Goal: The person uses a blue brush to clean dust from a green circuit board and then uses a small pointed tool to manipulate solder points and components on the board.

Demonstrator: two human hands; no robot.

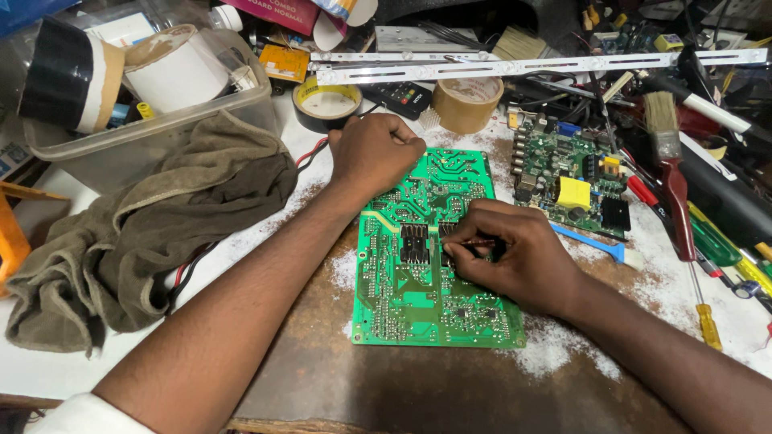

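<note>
Green circuit board (430,249) lengthwise away from the person, left hand (371,153) gripping its far edge, right hand (515,253) pinching a thin tool (474,242).

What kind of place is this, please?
Most likely an electronics repair bench. The left hand steadies a green circuit board while the right hand works on it with a thin tool. A second circuit board, screwdrivers and tape rolls lie around.

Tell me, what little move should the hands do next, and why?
Probably keep the left hand pressing the top edge of the green circuit board and nudge the thin tool in the right hand a bit along the middle of the board, because its tip already rests there and the board lies loose on the table.
</note>
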